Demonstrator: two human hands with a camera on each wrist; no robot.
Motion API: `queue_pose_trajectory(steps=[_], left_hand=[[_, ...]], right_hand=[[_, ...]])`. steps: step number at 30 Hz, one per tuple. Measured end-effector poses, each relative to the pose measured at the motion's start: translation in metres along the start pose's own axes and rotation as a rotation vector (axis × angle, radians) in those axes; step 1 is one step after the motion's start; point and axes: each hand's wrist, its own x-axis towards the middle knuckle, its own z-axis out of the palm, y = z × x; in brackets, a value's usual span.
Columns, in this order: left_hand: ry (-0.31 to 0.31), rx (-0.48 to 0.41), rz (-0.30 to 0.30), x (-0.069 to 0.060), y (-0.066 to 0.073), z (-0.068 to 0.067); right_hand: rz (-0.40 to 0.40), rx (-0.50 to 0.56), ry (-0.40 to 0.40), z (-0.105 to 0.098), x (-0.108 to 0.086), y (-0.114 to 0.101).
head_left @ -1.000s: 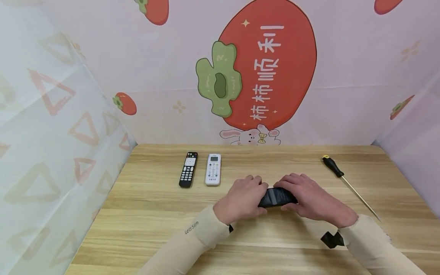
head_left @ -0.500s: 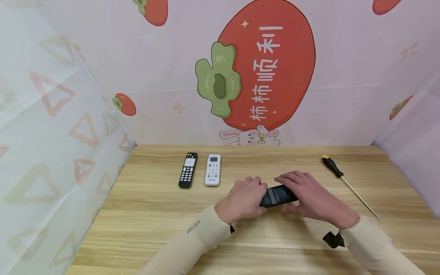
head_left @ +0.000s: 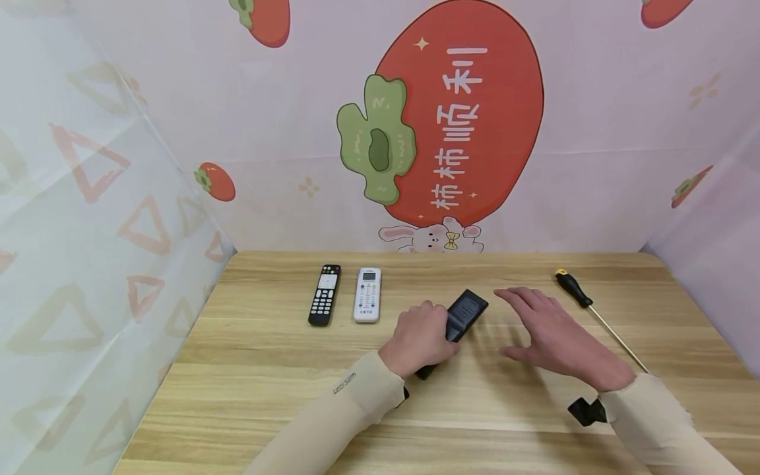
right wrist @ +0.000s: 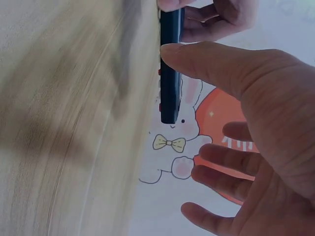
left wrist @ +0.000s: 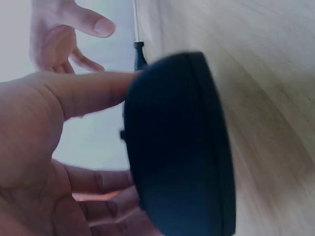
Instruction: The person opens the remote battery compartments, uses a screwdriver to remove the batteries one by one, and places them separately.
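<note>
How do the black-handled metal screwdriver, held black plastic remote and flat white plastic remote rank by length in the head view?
1. Screwdriver
2. Held remote, partly covered by the left hand; nearness may enlarge it
3. White remote

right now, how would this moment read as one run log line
left hand: grips face-down black remote | right hand: holds nothing, fingers extended | table: white-buttoned black remote, white remote, screwdriver

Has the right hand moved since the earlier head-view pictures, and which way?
Yes. Against the screwdriver in the head view, the right hand has shifted right, closer to it, and now stands apart from the held remote.
</note>
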Motion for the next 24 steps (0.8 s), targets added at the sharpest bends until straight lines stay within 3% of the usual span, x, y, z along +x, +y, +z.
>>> queue_pose_trajectory(steps=[14, 19, 24], left_hand=[[0.036, -0.009, -0.172, 0.014, -0.002, 0.010], [0.034, -0.001, -0.199, 0.017, -0.005, 0.012], [0.049, -0.048, -0.196, 0.023, -0.008, 0.013]], right_hand=[[0.022, 0.043, -0.035, 0.004, -0.001, 0.002], [0.017, 0.038, -0.041, 0.006, -0.001, 0.001], [0.009, 0.040, -0.045, 0.007, 0.001, -0.001]])
